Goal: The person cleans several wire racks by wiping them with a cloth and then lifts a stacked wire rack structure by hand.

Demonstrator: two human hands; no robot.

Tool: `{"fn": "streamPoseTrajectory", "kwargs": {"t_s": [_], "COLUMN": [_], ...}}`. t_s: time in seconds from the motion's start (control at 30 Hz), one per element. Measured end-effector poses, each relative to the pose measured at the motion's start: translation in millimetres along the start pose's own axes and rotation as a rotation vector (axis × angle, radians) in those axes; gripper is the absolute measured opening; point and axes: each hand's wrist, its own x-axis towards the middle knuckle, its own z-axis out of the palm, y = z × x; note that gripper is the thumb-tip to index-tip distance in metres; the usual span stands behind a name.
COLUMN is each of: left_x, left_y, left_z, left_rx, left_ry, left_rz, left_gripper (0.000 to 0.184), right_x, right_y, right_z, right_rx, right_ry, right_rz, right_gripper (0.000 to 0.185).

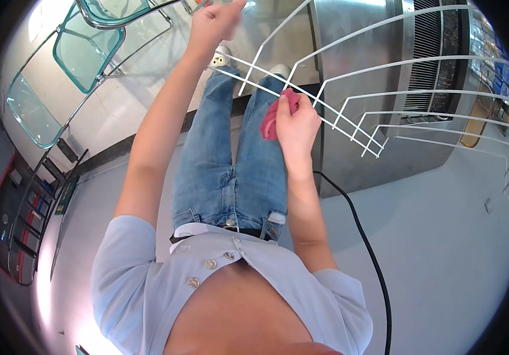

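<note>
My right hand (299, 125) is closed around a pink cloth (270, 123) and presses it against the lower crossing wires of a white wire rack (444, 58). The rack's long curved wires fan out to the right from that bottom edge. Further up and to the left, my left hand (214, 26) is curled into a fist near the rack's left end. Its fingertips are partly blurred at the top of the view, and whatever it grips, if anything, cannot be made out.
A stainless steel cabinet (373, 77) with a dark vent grille (429, 59) stands behind the rack. Folding chairs with teal clear seats (85, 50) are at upper left. A black cable (361, 231) runs down the right side of my body.
</note>
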Motion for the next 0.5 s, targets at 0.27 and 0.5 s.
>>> {"fn": "streamPoseTrajectory", "kwargs": {"t_s": [0.27,0.5], "left_x": [-11.7,-12.2], "left_y": [8.9,9.0], "left_z": [8.7,6.3], "left_rx": [0.047,0.073], "left_ry": [0.001,0.004], "left_rz": [-0.021,-0.039], "left_gripper": [0.035,0.035], "right_x": [-3.1,-30.9], "right_y": [21.5,41.3], "right_z": [-10.1,-0.2], "right_rx": [0.12,-0.015], "right_ry": [0.011,0.118], "right_rz": [0.086,-0.23], "right_gripper": [0.018,0.019]}}
